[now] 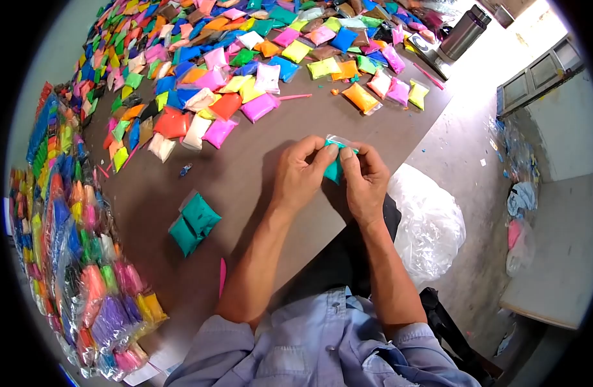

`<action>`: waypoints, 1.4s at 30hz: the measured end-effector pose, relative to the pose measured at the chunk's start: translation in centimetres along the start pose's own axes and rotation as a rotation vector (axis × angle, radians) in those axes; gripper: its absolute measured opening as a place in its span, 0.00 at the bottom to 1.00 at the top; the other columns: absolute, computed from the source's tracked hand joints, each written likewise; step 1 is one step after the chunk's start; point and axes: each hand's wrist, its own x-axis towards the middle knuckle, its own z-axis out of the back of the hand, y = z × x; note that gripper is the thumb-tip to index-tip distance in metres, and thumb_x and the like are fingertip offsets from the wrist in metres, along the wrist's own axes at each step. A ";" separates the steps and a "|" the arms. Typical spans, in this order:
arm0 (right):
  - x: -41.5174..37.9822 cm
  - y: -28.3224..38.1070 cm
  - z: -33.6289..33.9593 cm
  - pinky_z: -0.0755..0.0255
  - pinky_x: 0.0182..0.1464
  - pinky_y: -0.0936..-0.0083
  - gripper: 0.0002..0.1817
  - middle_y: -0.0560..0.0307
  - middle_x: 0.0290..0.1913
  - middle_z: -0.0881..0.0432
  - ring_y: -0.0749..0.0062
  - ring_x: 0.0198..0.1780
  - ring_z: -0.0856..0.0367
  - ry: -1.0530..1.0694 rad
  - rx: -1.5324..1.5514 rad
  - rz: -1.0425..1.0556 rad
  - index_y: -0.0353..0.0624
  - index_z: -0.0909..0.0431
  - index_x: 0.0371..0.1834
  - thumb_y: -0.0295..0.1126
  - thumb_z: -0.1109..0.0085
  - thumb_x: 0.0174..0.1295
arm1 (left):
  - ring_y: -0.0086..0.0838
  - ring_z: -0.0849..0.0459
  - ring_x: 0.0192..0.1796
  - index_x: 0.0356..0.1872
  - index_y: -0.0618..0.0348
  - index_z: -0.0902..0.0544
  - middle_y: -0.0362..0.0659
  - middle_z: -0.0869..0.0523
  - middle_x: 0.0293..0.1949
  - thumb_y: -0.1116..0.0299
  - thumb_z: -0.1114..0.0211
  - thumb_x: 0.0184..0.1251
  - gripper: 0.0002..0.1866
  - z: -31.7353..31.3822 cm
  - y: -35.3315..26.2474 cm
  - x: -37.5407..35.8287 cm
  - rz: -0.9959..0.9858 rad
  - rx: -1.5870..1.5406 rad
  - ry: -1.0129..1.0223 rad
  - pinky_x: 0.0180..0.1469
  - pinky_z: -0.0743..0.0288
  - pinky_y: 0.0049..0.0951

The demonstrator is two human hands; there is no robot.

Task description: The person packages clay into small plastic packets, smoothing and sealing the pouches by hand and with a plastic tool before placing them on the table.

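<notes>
Between my two hands is a small clear bag of teal clay-like material [333, 171], held up over the table near its front edge. My left hand [303, 169] pinches the bag's top edge with thumb and fingers. On the other side my right hand [366, 177] grips the same top strip, its thumb close to the left one. The clear strip shows above the thumbs, and the teal filling hangs below. To the left, two more teal packets [195, 222] lie together on the brown table [251, 174].
A big heap of colourful packets [225, 106] covers the table's far side. Large bags of packets [106, 316] stand at the left. A pink stick [223, 277] lies by my left forearm. Right of my lap is a white plastic bag [428, 222]; a metal flask [464, 33] stands far right.
</notes>
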 end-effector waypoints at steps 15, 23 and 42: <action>0.2 0.1 -0.3 0.27 0.40 0.83 0.10 0.64 0.36 0.17 0.85 0.38 0.23 0.018 -0.139 0.042 0.32 0.16 0.49 0.30 0.38 0.76 | 0.14 0.24 0.34 0.38 0.65 0.14 0.32 0.17 0.28 0.61 0.31 0.77 0.14 -0.5 1.0 0.4 -0.022 -0.158 -0.115 0.36 0.28 0.22; 0.3 -0.7 -0.1 0.28 0.40 0.81 0.11 0.66 0.35 0.17 0.85 0.38 0.24 -0.037 -0.009 0.066 0.33 0.16 0.49 0.32 0.39 0.78 | 0.16 0.31 0.29 0.33 0.62 0.17 0.33 0.25 0.24 0.60 0.32 0.78 0.16 -0.4 0.2 0.2 -0.019 0.005 0.063 0.30 0.34 0.26; 0.4 -0.5 0.0 0.23 0.50 0.79 0.13 0.58 0.47 0.13 0.81 0.48 0.18 -0.024 -0.026 0.040 0.30 0.18 0.57 0.28 0.43 0.79 | 0.19 0.28 0.27 0.36 0.64 0.18 0.38 0.23 0.23 0.60 0.35 0.79 0.16 -0.5 1.5 0.3 -0.043 0.035 0.070 0.29 0.33 0.28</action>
